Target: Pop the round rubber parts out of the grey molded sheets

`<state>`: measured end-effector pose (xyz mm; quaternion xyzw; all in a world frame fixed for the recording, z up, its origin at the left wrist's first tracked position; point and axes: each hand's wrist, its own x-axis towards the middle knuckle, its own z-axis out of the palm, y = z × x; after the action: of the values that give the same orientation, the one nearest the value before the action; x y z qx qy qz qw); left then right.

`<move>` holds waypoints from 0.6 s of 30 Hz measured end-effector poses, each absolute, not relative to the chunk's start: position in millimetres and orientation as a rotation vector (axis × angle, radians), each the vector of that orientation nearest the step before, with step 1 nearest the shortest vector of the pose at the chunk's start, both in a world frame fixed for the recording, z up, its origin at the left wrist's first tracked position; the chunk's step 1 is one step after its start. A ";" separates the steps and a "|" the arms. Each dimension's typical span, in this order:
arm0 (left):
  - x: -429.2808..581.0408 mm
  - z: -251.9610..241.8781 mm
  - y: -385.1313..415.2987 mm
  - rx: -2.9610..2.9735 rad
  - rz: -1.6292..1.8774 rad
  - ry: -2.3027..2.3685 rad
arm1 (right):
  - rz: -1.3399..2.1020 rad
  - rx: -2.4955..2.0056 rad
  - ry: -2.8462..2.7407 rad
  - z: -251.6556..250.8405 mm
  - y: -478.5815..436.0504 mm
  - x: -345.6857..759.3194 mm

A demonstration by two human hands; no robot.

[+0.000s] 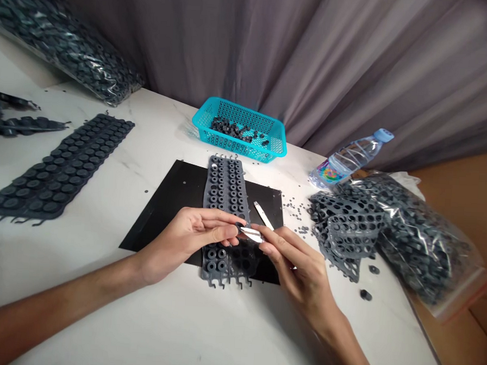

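My left hand (202,229) pinches a small black rubber piece (239,225) between thumb and fingers. My right hand (300,259) grips silver tweezers (251,234), their tips touching or very near that piece. Below both hands lies a dark grey rubber sheet (227,184) moulded with rows of ringed plugs; part of it is hidden by the hands and in shadow. It rests across a black mat (165,200). A slim white tool (263,214) lies on the mat, partly covered by my right hand.
A turquoise basket (245,150) holds loose black pieces. Another moulded sheet (64,167) lies left. To the right are a water bottle (346,158), punched-out sheets (351,226) and a bag of black parts (419,251). Another filled bag (71,43) stands back left.
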<state>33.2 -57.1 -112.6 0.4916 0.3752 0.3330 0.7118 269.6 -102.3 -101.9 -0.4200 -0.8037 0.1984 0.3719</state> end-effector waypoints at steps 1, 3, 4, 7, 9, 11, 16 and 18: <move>33.3 -112.7 -57.1 1.090 0.737 0.830 | 0.511 -1.077 -2.062 -102.4 -102.5 269.9; 33.4 -112.6 -57.1 1.085 0.733 0.829 | 0.522 -1.084 -2.066 -103.9 -102.6 271.0; 33.4 -112.4 -57.1 1.084 0.732 0.826 | 0.526 -1.087 -2.070 -104.7 -102.7 271.6; 33.4 -112.4 -57.1 1.079 0.735 0.822 | 0.521 -1.088 -2.081 -106.4 -103.2 272.7; 33.4 -112.6 -57.0 1.076 0.736 0.821 | 0.518 -1.083 -2.086 -106.7 -103.6 272.7; 33.6 -112.8 -57.1 1.074 0.735 0.824 | 0.517 -1.082 -2.083 -106.5 -103.6 272.4; 34.2 -112.8 -57.2 1.063 0.730 0.823 | 0.503 -1.097 -2.083 -105.0 -102.4 272.3; 34.0 -113.1 -57.4 1.060 0.731 0.822 | 0.499 -1.107 -2.088 -104.5 -102.2 272.9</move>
<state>34.0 -57.4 -113.1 0.4797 0.3724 0.3310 0.7223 272.9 -102.2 -104.5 -0.4283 -0.8082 0.1931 0.3551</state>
